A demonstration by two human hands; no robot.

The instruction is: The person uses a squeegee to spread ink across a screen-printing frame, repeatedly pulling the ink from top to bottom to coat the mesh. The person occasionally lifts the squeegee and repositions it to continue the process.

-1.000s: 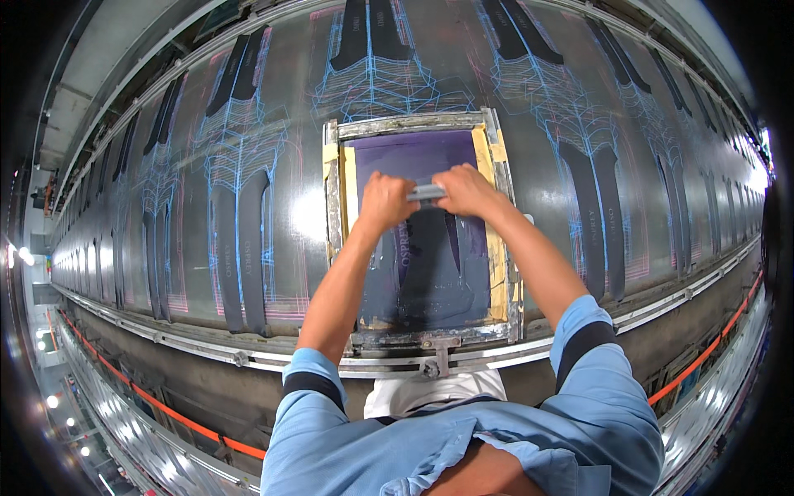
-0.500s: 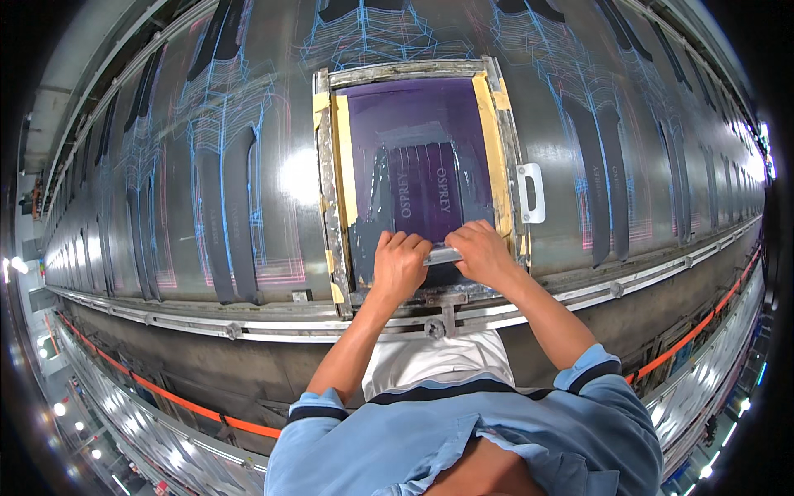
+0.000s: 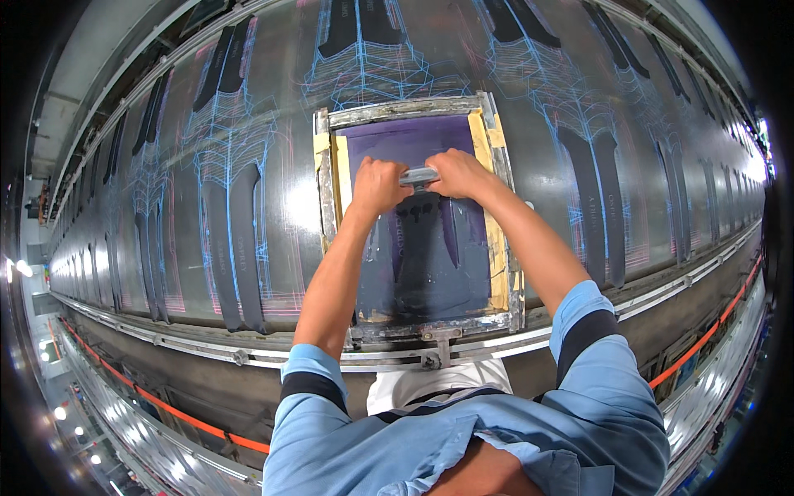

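Note:
My left hand (image 3: 380, 187) and my right hand (image 3: 456, 174) are both closed around the ends of a squeegee (image 3: 419, 176). Only the grey middle of its bar shows between them. The squeegee rests across the far half of a screen-printing frame (image 3: 405, 112). Purple mesh (image 3: 413, 135) shows beyond the hands, while dark ink (image 3: 422, 285) coats the nearer part. Some of the dark stencil lettering is visible below the squeegee. Yellow tape (image 3: 499, 285) lines the frame's sides. My forearms hide parts of both side rails.
The frame sits on a long grey printing table (image 3: 285, 140) marked with blue and pink lines. Dark fabric strips (image 3: 233, 248) lie on it left, right and beyond. A metal rail (image 3: 628, 310) edges the near side, with an orange strip (image 3: 178, 412) below it.
Both hands have pushed the squeegee from the near end of the screen to its far half, arms stretching out. Dark ink now covers more of the near mesh. The view has shifted slightly.

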